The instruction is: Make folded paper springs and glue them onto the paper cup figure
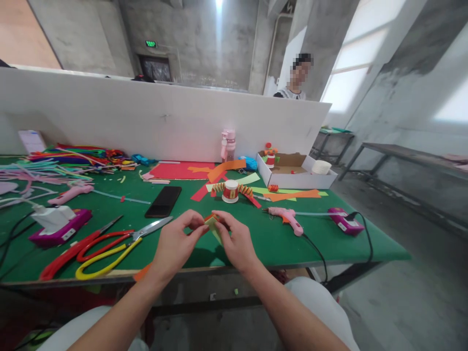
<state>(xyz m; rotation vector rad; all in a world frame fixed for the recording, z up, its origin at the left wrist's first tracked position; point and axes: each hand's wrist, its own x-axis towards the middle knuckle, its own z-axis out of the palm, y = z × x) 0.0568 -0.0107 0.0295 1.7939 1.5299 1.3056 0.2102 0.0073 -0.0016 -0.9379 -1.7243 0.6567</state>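
Note:
Between my two hands, above the green table's front part, is a small piece of folded paper strips [212, 225], pale green with an orange part on top. The fingertips of my left hand [181, 239] pinch its left side. My right hand [236, 239] grips the right side with thumb and fingers, and a pale green end hangs below. Just beyond stands a white and red paper cup [230, 191] with accordion-folded paper arms spread to both sides. Orange paper strips [228, 169] lie behind the cup.
Scissors [124, 243], a red utility knife [78, 251] and a phone [163, 202] lie left. Pink glue guns [287, 217] with cords rest on both sides. Behind are a pink bottle [228, 145], a white box [298, 178] and pipe cleaners [73, 158]. A person [292, 91] is beyond the partition [164, 117].

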